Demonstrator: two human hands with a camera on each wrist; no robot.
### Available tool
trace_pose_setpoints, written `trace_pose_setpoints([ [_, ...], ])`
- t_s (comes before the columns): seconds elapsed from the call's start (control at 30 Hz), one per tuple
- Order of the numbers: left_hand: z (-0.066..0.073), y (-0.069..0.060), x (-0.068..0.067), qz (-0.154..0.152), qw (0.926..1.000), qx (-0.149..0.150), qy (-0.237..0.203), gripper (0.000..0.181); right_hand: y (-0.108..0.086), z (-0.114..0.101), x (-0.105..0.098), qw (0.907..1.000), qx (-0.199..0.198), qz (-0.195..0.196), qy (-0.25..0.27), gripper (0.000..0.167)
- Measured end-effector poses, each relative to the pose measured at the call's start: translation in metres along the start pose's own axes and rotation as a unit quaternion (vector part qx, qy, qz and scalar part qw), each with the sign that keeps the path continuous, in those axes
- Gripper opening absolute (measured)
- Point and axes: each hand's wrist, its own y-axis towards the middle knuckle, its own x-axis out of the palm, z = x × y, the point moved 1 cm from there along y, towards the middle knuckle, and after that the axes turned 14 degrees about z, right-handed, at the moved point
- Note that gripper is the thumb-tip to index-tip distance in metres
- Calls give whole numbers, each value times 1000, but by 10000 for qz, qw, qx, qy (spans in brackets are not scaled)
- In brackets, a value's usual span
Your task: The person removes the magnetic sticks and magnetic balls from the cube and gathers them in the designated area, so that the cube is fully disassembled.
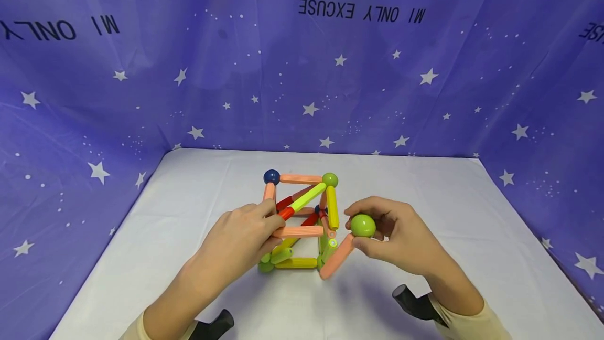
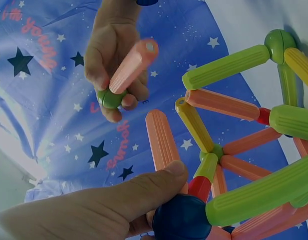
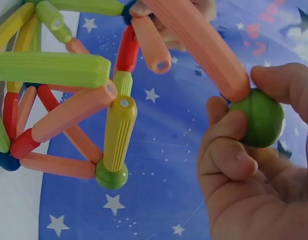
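Observation:
A frame of magnetic rods and balls [image 1: 296,263] stands on the table, with pink, yellow, green and red rods. My left hand [image 1: 247,230] grips its near upper left corner; the thumb lies on a pink rod [image 2: 162,137] beside a dark blue ball [image 2: 181,217]. That rod's far end is free. My right hand [image 1: 394,232], just right of the frame, pinches a green ball [image 3: 258,117] between thumb and fingers. From this ball a pink rod [image 3: 203,47] sticks out toward the frame. In the left wrist view, the free ends of a green rod [image 2: 226,67] and a yellow rod [image 2: 193,125] show.
The white table [image 1: 189,182] spreads around the frame. A purple-blue cloth [image 1: 264,67] with stars and lettering hangs behind and at both sides. Black curved pieces [image 1: 415,303] show at both wrists.

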Motion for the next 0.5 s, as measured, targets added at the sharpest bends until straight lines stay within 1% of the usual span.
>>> trace_pose_setpoints([
  [0.07,0,0,0,-5,10000,4,10,22,2,3,-4,9984,311,78,473,37],
  [0.1,0,-1,0,-6,10000,2,13,22,3,5,-6,9966,393,137,709,36],
  [0.17,0,0,0,-18,10000,-3,11,22,6,11,-9,9927,504,273,1065,32],
  [0.27,0,0,0,-14,10000,-6,3,22,11,22,-12,9876,552,387,1417,31],
  [0.4,0,0,-1,-14,10000,-16,-5,22,18,42,-13,9751,827,129,2055,38],
  [0.47,1,0,-1,-38,10000,-32,-8,22,22,53,-13,9720,996,62,2128,43],
  [0.5,1,0,-1,-57,10000,-42,-4,22,23,58,-13,9721,1091,77,2073,45],
])
